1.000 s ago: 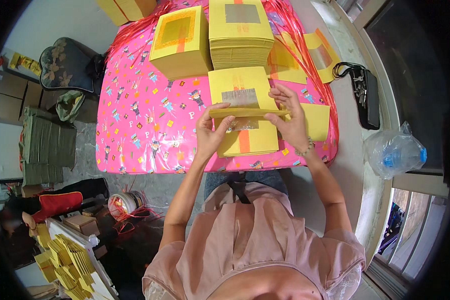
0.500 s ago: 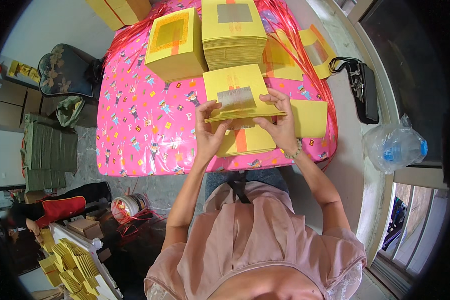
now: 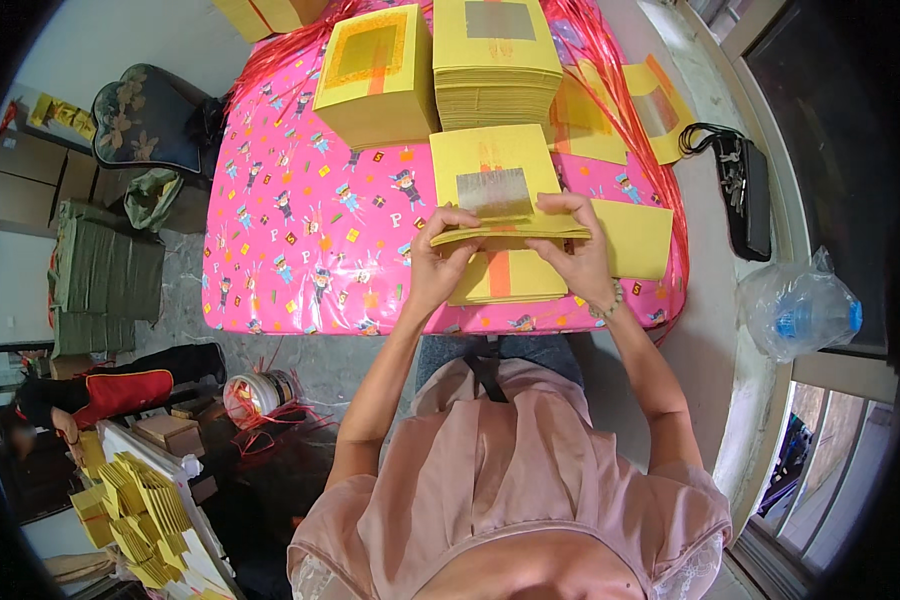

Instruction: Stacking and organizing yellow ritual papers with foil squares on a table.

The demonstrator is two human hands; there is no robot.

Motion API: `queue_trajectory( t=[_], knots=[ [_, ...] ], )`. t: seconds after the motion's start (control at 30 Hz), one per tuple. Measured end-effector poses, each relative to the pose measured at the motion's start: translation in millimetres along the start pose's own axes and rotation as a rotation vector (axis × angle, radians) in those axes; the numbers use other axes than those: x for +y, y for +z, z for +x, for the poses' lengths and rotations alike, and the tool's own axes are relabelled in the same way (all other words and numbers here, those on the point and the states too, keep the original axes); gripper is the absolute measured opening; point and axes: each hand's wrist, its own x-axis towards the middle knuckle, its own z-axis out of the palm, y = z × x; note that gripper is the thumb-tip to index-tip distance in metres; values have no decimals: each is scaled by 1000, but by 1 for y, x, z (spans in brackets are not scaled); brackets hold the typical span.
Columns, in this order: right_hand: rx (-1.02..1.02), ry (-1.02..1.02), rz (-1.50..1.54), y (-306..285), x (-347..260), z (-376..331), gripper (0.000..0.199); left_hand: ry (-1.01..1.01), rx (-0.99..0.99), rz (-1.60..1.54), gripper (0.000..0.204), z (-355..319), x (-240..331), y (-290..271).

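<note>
A thin sheaf of yellow paper (image 3: pixel 510 233) is held nearly edge-on above the table's near side. My left hand (image 3: pixel 442 258) pinches its left end, with fingers on the far side and thumb on the near side. At the other end my right hand (image 3: pixel 578 255), a beaded bracelet on its wrist, grips it the same way. Just beyond lies a yellow paper pile (image 3: pixel 458 152) with a silver patch and reddish marks on top. Below the sheaf, near the table edge, rests another yellow pile (image 3: pixel 540 284) with an orange stripe, partly covered by the sheaf and my hands.
Tall yellow paper stacks (image 3: pixel 495 98) stand at the back of the pink patterned tablecloth (image 3: pixel 310 230). Red plastic strings (image 3: pixel 678 245) hang along the right side. Keys on a black case (image 3: pixel 757 205) and a bagged clear bottle (image 3: pixel 800 318) lie right. Another person's hand (image 3: pixel 65 427) shows lower left.
The whole view has shifted slightly. The sheaf stays between both hands and now bows a little, its left end dipping. Nothing was let go.
</note>
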Motion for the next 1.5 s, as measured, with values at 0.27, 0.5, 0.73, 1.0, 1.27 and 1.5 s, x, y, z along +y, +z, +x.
queue_trajectory(
  t=[0.27, 0.5, 0.73, 1.0, 1.27, 1.5],
  knots=[
    [-133, 111, -362, -9, -21, 6, 20, -99, 26, 96, 35, -1, 9, 0],
    [-161, 123, -344, -15, -6, 38, 31, -110, 217, 154, 64, 6, 21, 11],
    [-320, 328, -189, -22, 4, 80, 38, 449, -32, 873, 73, 8, 32, 17],
    [-340, 388, -120, -19, 21, 108, 39, 240, -390, 968, 74, 29, 26, 21],
    [-287, -253, -820, 3, 17, 138, 31, 202, -396, 972, 73, 40, 17, 21],
    [-511, -223, -817, 25, 45, 163, 26, 205, -409, 968, 75, 46, 10, 20]
  ],
)
